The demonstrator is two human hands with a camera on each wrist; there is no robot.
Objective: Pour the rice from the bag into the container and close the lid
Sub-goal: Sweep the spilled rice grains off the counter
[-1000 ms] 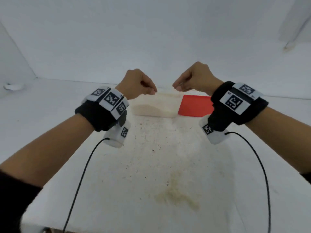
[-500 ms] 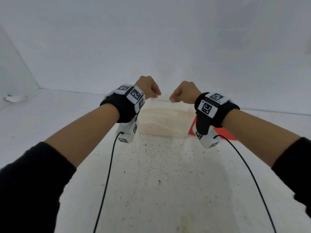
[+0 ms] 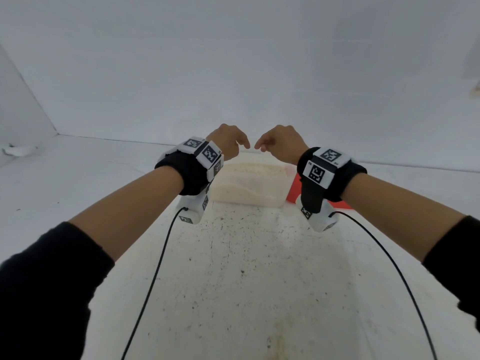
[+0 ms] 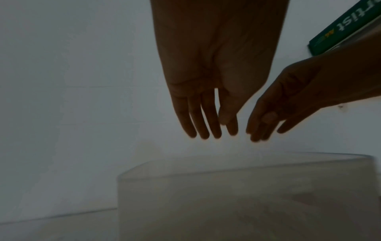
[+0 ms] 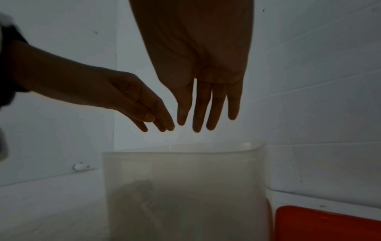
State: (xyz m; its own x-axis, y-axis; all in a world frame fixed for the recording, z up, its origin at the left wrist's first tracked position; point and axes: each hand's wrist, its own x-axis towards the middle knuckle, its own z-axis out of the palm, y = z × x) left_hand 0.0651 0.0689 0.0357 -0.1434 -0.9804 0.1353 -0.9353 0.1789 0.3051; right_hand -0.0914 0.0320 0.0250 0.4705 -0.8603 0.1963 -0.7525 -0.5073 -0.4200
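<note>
A clear rectangular container (image 3: 249, 188) partly full of rice stands at the far middle of the white table. Its red lid (image 3: 292, 192) lies flat on the table against its right side, also seen in the right wrist view (image 5: 325, 223). My left hand (image 3: 237, 144) and right hand (image 3: 267, 145) hover close together just above the container's open top. In both wrist views the fingers (image 4: 206, 128) (image 5: 204, 120) hang straight down, with nothing in them, over the container's rim (image 4: 237, 164) (image 5: 181, 151). No bag shows in any view.
A small white object (image 3: 18, 150) lies at the far left by the wall. White walls close in behind and to the left. A green box (image 4: 346, 27) shows high up in the left wrist view. The near tabletop (image 3: 241, 281) is speckled and stained.
Both hands were curled with fingertips pinched above the container; now their fingers hang straight. The hands have drawn closer together, and the view has shifted nearer.
</note>
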